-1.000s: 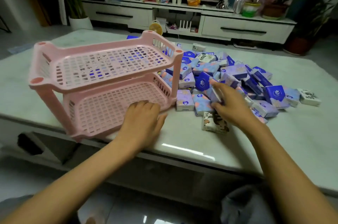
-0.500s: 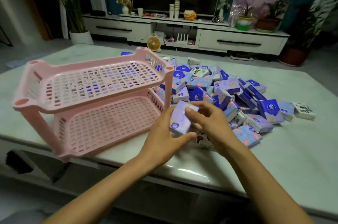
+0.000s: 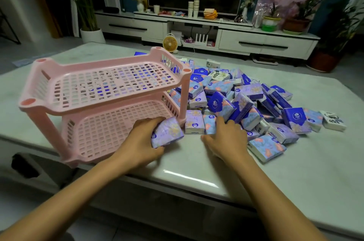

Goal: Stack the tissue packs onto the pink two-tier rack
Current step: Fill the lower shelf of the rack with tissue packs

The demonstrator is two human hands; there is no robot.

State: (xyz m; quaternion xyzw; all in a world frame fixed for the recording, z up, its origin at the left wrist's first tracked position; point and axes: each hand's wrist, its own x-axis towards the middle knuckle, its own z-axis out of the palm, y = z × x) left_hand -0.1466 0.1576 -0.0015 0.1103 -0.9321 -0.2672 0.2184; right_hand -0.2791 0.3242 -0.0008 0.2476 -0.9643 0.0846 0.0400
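The pink two-tier rack (image 3: 110,105) stands on the left of the table, both perforated shelves bare. My left hand (image 3: 140,142) grips a lilac tissue pack (image 3: 167,132) at the front right corner of the lower shelf, beside the rack's front post. A heap of blue, lilac and white tissue packs (image 3: 246,99) covers the table to the right of the rack. My right hand (image 3: 226,138) lies over the near edge of that heap, fingers spread loosely on the packs, holding none that I can see.
The pale marble table (image 3: 295,171) has its near edge just below my wrists. A loose pack with orange flowers (image 3: 266,148) lies to the right of my right hand. Behind the table stand a small fan (image 3: 170,43) and a white TV cabinet (image 3: 264,43).
The lilac pack passed from both hands into my left hand alone, which carried it left to the lower shelf's corner. My right hand let go and went back to the heap.
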